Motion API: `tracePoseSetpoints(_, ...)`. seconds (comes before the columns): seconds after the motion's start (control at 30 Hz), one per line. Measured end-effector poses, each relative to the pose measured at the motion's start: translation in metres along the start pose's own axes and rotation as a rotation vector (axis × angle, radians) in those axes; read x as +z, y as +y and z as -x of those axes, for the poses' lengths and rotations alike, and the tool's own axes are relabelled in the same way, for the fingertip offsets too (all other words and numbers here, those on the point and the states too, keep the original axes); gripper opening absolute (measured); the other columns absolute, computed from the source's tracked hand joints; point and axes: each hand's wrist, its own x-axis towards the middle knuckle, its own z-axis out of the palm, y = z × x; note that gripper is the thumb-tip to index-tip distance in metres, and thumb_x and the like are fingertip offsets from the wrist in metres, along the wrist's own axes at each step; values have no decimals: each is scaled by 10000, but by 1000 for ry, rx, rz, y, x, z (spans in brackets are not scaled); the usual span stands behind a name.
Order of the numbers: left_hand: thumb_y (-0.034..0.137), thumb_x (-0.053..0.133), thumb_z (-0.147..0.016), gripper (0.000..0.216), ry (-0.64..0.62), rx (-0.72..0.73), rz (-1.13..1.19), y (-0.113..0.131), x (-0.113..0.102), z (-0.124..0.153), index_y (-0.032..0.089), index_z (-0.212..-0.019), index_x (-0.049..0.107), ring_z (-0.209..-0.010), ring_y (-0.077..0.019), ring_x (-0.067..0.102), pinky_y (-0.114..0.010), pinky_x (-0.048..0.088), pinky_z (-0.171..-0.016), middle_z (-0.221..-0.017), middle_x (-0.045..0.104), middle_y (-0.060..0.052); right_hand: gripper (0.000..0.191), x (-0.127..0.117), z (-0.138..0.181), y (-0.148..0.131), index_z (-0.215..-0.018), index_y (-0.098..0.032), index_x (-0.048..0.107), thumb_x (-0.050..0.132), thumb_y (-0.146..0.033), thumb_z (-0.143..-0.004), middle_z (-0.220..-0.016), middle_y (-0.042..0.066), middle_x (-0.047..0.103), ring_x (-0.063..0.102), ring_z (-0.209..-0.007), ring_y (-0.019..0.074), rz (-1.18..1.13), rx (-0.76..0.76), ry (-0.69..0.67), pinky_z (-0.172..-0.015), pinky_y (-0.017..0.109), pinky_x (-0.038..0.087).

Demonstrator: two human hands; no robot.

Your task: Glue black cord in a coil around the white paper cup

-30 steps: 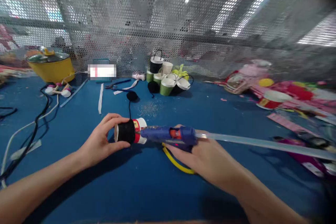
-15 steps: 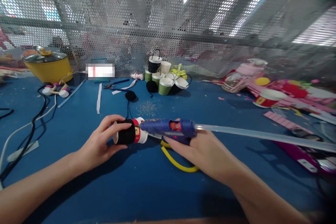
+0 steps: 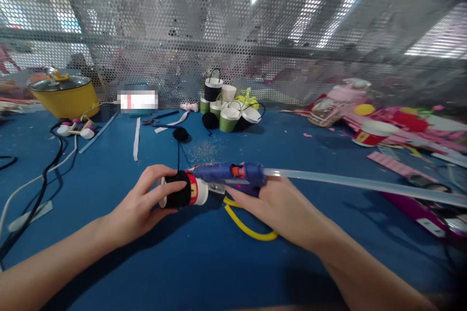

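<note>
My left hand point(image 3: 140, 204) grips a small paper cup point(image 3: 184, 193) lying on its side, wrapped in black with a red and white end. My right hand point(image 3: 280, 206) holds a blue glue gun point(image 3: 231, 174) with an orange trigger part. Its nozzle points left and sits against the top of the cup. A long clear glue stick point(image 3: 357, 186) juts out of the gun's back to the right. A yellow cord point(image 3: 244, 226) loops from the gun under my right hand. A black string runs from the cup to a black spool point(image 3: 180, 133) farther back.
Several small cups with handles point(image 3: 228, 107) stand at the back by the perforated metal screen point(image 3: 233, 34). A yellow pot point(image 3: 65, 95) sits far left, with cables point(image 3: 44, 175) trailing across the blue table point(image 3: 204, 262). Pink and red craft scraps point(image 3: 394, 126) crowd the right side.
Both hands with the cup and glue gun have shifted slightly toward me. The gun's nozzle has moved up onto the top of the cup and my left fingers turned over it.
</note>
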Motion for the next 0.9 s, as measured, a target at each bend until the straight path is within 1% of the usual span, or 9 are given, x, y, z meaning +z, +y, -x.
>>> tracePoseSetpoints(0.1, 133, 511, -840, 351, -10, 21, -9, 0, 0, 0, 199, -1175, 430, -1100, -253, 424, -431, 432, -903, -1161, 414, -125, 259, 0, -1, -1, -552, -204, 475, 460, -340, -772, -488, -12, 462, 391, -454, 126, -5, 5, -15, -443, 257, 348)
tracePoseSetpoints(0.23, 132, 510, -839, 344, 3, 35, -8, 0, 0, 0, 194, -1171, 445, -1106, -254, 429, -421, 431, -912, -1164, 421, -124, 228, -1, -5, -3, -575, -196, 493, 502, -328, -761, -511, -20, 511, 446, -469, 116, -160, 11, -9, -452, 233, 373)
tracePoseSetpoints(0.33, 186, 535, -832, 352, 39, -53, 39, 0, 0, -1, 215, -1171, 446, -1084, -242, 464, -394, 455, -894, -1163, 429, -109, 200, -4, -12, 1, -635, -191, 494, 556, -350, -738, -477, -37, 515, 464, -416, 106, -312, 116, -6, -410, 221, 372)
tracePoseSetpoints(0.43, 234, 567, -811, 388, 70, -156, 98, -1, -1, -3, 242, -1176, 438, -1064, -243, 490, -409, 463, -884, -1158, 436, -95, 206, -6, -24, 15, -720, -174, 505, 589, -362, -726, -505, -30, 542, 497, -423, 105, -413, 165, 58, -447, 226, 413)
tracePoseSetpoints(0.53, 228, 566, -807, 395, 82, -178, 101, -2, -1, -3, 255, -1178, 434, -1070, -251, 485, -441, 452, -888, -1157, 435, -89, 243, -4, -41, 36, -706, -158, 532, 553, -393, -761, -612, 31, 613, 570, -550, 129, -296, 163, 157, -524, 234, 436)
tracePoseSetpoints(0.63, 209, 557, -813, 390, 76, -155, 77, -2, 0, -2, 255, -1179, 431, -1072, -251, 481, -440, 453, -884, -1159, 429, -92, 346, 3, -56, 58, -632, -168, 516, 429, -437, -833, -620, 57, 631, 590, -565, 140, -70, 195, 112, -536, 244, 430)
tracePoseSetpoints(0.73, 195, 550, -816, 383, 71, -133, 62, -1, 2, 0, 248, -1176, 433, -1072, -247, 478, -431, 454, -885, -1157, 428, -94, 387, 11, -67, 74, -591, -177, 506, 428, -481, -819, -542, 62, 597, 571, -522, 168, 70, 237, 113, -503, 274, 400)
tracePoseSetpoints(0.83, 183, 543, -817, 370, 69, -121, 61, -1, 4, 1, 229, -1170, 441, -1090, -247, 466, -423, 449, -896, -1160, 428, -101, 317, 14, -70, 75, -629, -154, 554, 515, -430, -779, -655, 118, 622, 590, -660, 228, 163, 245, 179, -553, 305, 393)
tracePoseSetpoints(0.9, 177, 539, -818, 365, 62, -115, 65, -1, 4, 1, 220, -1169, 445, -1101, -246, 458, -419, 446, -904, -1162, 428, -104, 274, 13, -71, 64, -663, -143, 589, 541, -390, -772, -778, 142, 630, 581, -792, 253, 216, 215, 223, -622, 316, 395)
